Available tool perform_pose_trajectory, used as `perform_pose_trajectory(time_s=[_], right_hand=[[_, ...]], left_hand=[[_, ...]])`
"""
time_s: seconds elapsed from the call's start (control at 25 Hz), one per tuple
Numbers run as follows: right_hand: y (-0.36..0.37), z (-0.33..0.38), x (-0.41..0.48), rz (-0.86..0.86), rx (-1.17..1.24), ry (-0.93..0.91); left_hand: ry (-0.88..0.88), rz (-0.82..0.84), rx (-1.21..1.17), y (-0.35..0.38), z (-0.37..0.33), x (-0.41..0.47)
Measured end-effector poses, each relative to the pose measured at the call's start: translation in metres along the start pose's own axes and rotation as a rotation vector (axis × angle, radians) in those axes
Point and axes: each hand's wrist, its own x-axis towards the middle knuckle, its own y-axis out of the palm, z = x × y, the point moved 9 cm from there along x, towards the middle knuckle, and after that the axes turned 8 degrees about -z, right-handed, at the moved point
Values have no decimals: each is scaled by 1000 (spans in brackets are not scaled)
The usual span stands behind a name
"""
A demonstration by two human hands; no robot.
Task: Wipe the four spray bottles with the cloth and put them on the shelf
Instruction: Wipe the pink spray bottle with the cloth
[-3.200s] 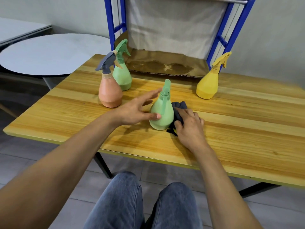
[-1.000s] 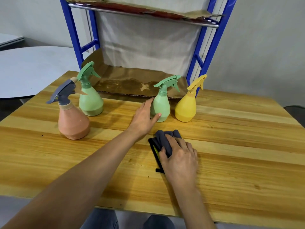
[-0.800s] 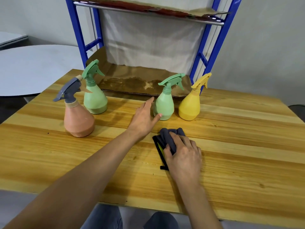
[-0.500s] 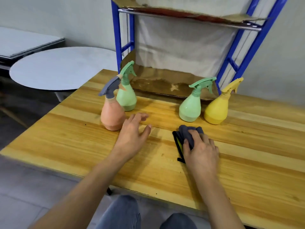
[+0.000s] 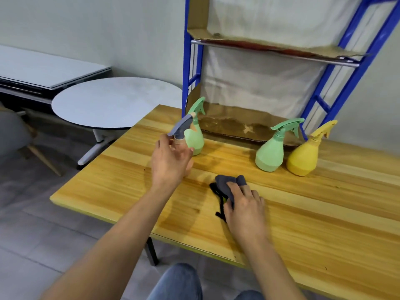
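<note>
Four spray bottles stand on the wooden table (image 5: 313,217). My left hand (image 5: 170,162) is spread in front of the orange bottle with the grey trigger (image 5: 180,129), hiding its body; whether it grips is unclear. A green bottle (image 5: 195,138) stands just behind it. Another green bottle (image 5: 269,154) and a yellow bottle (image 5: 302,159) stand side by side at the right, in front of the blue shelf (image 5: 186,61). My right hand (image 5: 245,210) presses on the dark grey cloth (image 5: 228,184), which lies bunched on the table.
The shelf's lower level is lined with stained cardboard (image 5: 233,124); an upper level (image 5: 270,50) sits above it. A round white table (image 5: 116,100) and a grey chair (image 5: 10,137) stand to the left, beyond the table's edge.
My left hand let go of the green bottle beside the yellow one and moved left onto the orange bottle. My right hand has stayed on the cloth. The view swung left.
</note>
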Motion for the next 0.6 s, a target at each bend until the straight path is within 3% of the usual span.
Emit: perform_pose_trajectory(time_s=[0.24,0.32,0.48,0.6], right_hand=[[-12,-15,-10,-50,309,115],[-26,-27,-8,-109,635,239],[-39,-58,-4,-289,1313,700],[-49,-59,11,-379,1593,744]], left_hand=[[41,91,-35,-3,1,-1],[60,185,-106,-3,-6,-17],[135,352,-262,0,-17,-63],[218,434,-329,9,-26,-98]])
